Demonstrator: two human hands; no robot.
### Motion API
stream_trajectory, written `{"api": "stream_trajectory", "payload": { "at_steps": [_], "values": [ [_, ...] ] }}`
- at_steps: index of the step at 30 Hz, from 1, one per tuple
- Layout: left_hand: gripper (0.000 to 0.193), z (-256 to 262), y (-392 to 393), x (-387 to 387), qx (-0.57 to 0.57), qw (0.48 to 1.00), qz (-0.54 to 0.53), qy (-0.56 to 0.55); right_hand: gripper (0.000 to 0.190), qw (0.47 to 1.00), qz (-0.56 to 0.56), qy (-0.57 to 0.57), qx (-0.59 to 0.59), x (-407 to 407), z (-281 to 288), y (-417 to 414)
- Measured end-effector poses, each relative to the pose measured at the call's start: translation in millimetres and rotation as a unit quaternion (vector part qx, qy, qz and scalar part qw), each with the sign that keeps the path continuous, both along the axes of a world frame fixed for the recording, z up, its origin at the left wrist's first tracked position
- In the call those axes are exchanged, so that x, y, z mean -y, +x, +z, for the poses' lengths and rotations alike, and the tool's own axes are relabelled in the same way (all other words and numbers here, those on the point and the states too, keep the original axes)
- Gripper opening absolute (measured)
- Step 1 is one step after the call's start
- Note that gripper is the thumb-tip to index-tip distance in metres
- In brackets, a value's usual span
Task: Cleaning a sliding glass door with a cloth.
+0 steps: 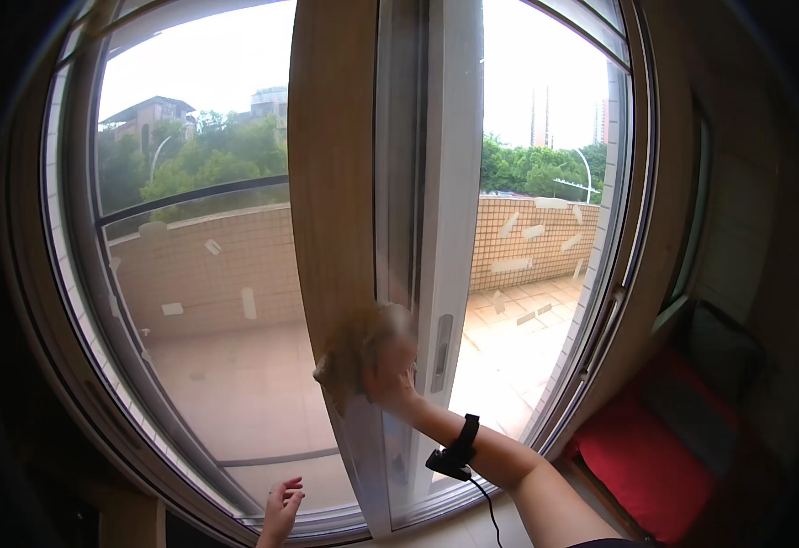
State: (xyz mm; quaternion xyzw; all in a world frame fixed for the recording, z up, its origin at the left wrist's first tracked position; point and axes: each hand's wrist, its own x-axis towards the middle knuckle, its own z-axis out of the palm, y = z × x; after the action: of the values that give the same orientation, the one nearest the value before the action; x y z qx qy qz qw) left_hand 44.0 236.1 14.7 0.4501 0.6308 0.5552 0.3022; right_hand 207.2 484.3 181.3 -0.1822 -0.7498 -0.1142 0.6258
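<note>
My right hand (394, 356) presses a greyish-brown cloth (346, 353) against the upright wooden panel (334, 205) between two glass panes; hand and cloth are blurred. Just right of it is the recessed handle (444, 342) of a pale sliding door frame (453, 226). A black strap with a small device (451, 459) and a cable is on my right forearm. My left hand (284, 503) is raised low in the view, its fingers apart and holding nothing, in front of the bottom of the left glass pane (235, 383).
At the right a red cover (639, 452) lies on a low seat or bed beside a dark cushion (721, 349). Beyond the glass stand a tiled balcony wall (543, 240), trees and buildings. A floor track (440, 507) runs along the bottom of the door.
</note>
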Motion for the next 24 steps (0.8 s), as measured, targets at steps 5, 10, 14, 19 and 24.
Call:
{"api": "stream_trajectory", "payload": {
  "at_steps": [5,10,14,19,24],
  "values": [
    [0.046,33.1,34.5,-48.2,-0.114,0.989,0.044,0.080,0.042,0.995,-0.026,0.089,0.027,-18.4,63.0,26.5],
    [0.055,25.0,37.8,-56.8,-0.232,0.965,0.076,0.096,0.030,0.977,-0.029,0.207,-0.042,-84.8,187.8,82.3],
    [0.037,-46.3,9.5,4.6,-0.167,0.980,0.106,-0.029,0.026,0.971,0.168,0.039,-0.163,-159.4,269.4,166.8],
    [0.030,-61.4,33.5,127.2,-0.156,0.952,0.198,-0.175,0.045,0.920,0.285,-0.103,-0.250,-164.0,325.0,202.2],
    [0.026,-122.6,32.3,186.4,-0.036,0.946,0.271,-0.173,0.050,0.968,-0.047,0.223,-0.107,-118.2,361.8,85.9]
  ]
}}
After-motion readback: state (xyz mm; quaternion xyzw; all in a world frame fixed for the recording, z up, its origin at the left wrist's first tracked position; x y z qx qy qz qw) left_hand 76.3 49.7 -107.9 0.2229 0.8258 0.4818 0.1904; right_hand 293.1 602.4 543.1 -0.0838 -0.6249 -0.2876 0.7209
